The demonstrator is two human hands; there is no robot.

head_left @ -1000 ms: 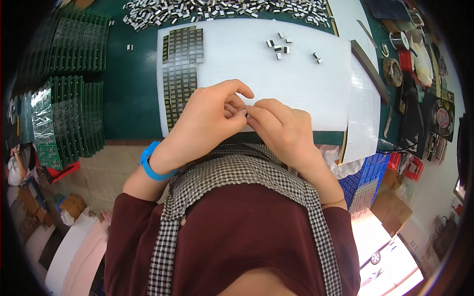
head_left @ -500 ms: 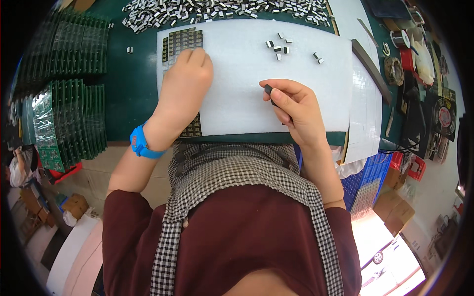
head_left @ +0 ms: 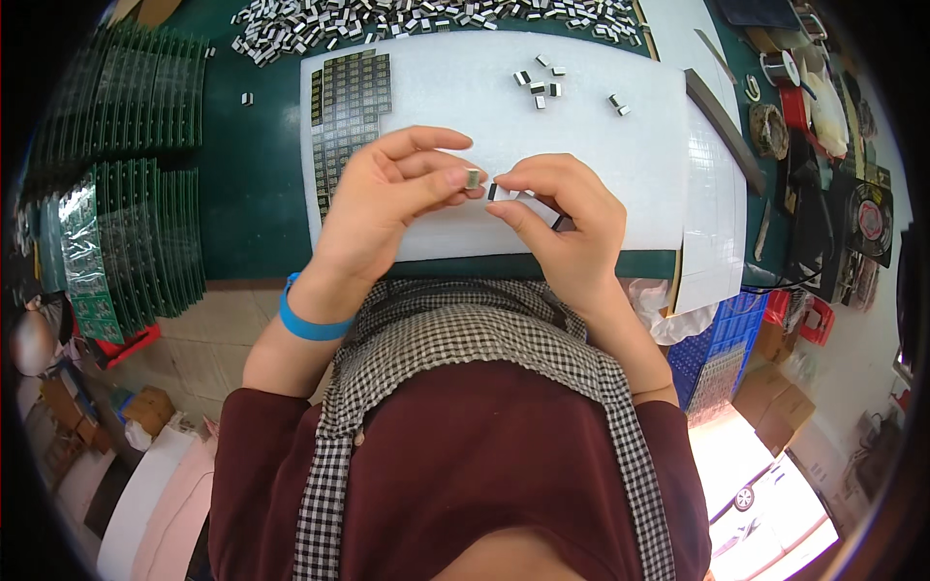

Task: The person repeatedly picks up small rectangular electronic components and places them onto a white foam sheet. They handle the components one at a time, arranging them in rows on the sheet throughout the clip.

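My left hand (head_left: pixel 402 184) pinches a small green circuit board (head_left: pixel 472 178) between thumb and fingertip, its other fingers raised. Close to its right, my right hand (head_left: pixel 572 203) grips a small black-and-white block (head_left: pixel 496 192) between thumb and forefinger. Another dark piece (head_left: pixel 559 222) shows among the curled fingers of that hand, partly hidden. The two held pieces face each other, a narrow gap apart. Both hands are above a white foam sheet (head_left: pixel 436 97). On its left part lie rows of small dark circuit boards (head_left: pixel 354 82), partly covered by my left hand.
Several loose black-and-white blocks (head_left: pixel 541 88) lie on the sheet's far right. A large heap of them (head_left: pixel 426 19) spreads along the table's far side. Stacked green circuit panels (head_left: pixel 126 242) stand at the left. A dark bar (head_left: pixel 722 131) and a solder reel (head_left: pixel 778 68) are at the right.
My left hand has moved from the rows of boards toward my right hand and now carries a small board. My right hand has turned, bringing its block toward the left.
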